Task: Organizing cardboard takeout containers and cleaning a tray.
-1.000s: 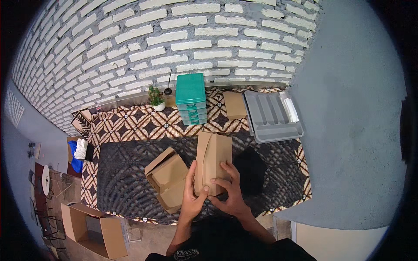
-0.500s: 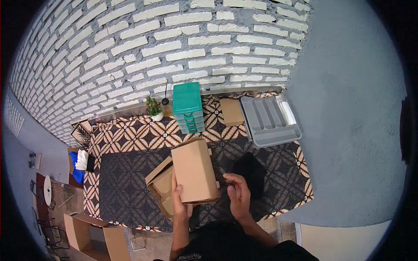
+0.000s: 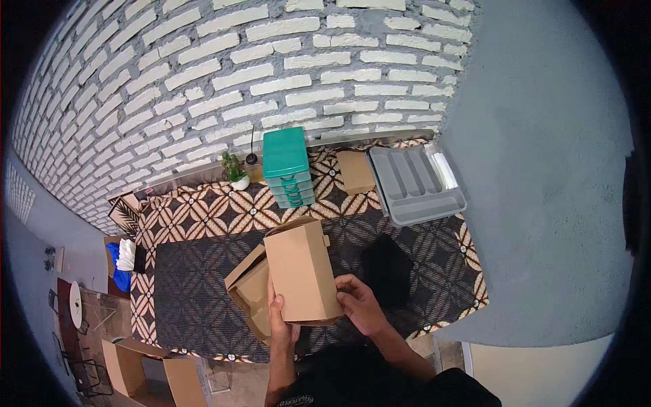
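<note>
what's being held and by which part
A cardboard box: left hand gripping its lower left side, right hand at its lower right edge.

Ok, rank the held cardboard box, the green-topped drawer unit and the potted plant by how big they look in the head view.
1. Held cardboard box, helped by nearness to the camera
2. Green-topped drawer unit
3. Potted plant

Your box is plain tan, and so is the open carton toward the front edge of the tabletop. You see cream petals edged in rust-brown repeating over near-black there, showing faintly through a charcoal mat. Along the back edge you have teal-topped drawers and a green plant in a white pot; at the back right corner, a grey tray. Your shirt is black.
</note>
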The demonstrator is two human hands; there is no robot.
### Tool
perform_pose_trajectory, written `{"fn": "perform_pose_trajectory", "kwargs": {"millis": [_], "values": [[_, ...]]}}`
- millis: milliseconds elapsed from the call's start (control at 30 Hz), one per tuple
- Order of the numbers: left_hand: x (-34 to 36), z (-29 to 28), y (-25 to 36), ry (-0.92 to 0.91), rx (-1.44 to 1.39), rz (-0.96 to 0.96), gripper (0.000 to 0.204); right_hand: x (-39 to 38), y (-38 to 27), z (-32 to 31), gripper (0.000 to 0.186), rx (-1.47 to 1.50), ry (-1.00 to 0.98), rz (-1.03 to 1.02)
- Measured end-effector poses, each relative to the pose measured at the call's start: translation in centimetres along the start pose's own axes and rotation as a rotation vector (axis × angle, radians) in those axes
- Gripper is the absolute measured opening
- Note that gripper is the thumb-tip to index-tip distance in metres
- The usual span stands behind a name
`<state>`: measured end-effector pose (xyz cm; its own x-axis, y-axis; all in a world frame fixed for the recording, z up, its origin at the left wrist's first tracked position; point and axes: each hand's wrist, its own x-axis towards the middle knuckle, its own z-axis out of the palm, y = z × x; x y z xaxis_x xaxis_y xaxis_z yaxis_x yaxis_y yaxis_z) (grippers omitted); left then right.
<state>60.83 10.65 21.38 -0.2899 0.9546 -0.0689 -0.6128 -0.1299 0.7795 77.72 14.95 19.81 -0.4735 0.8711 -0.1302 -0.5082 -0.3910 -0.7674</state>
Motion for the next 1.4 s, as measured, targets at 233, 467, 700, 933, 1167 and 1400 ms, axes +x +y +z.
{"fn": "perform_pose_trajectory", "kwargs": {"millis": [233, 467, 700, 933, 1167, 1400], "values": [[-0.2, -0.7, -0.2, 0.053, 0.034, -0.034, 0.08, 0.2, -0.7, 0.0, 0.017, -0.153, -0.024, 0.045], [-0.3, -1.7, -0.6, -0.087, 0.007, -0.179, 0.084, 3.0, -3.1, 0.4, 0.025, 0.241, 0.1, 0.023], [-0.3, -0.3, 0.5, -0.169, 0.111, -0.172, 0.087, 3.8, -2.7, -2.3, 0.015, 0.108, 0.137, 0.035], [0.7, -0.6, -0.3, -0.233, 0.383, -0.084, 0.077, 4.7, -2.7, -3.5, 0.014, -0.006, 0.195, -0.001], [3.3, 3.2, -1.5, -0.144, 0.626, -0.059, 0.076, 7.4, 0.3, -6.4, 0.022, -0.31, 0.47, -0.191], [7.2, 4.9, -7.1, -0.351, 1.39, 0.284, 0.081, 8.1, 1.5, -5.3, 0.069, -0.487, 0.294, -0.203]]}}
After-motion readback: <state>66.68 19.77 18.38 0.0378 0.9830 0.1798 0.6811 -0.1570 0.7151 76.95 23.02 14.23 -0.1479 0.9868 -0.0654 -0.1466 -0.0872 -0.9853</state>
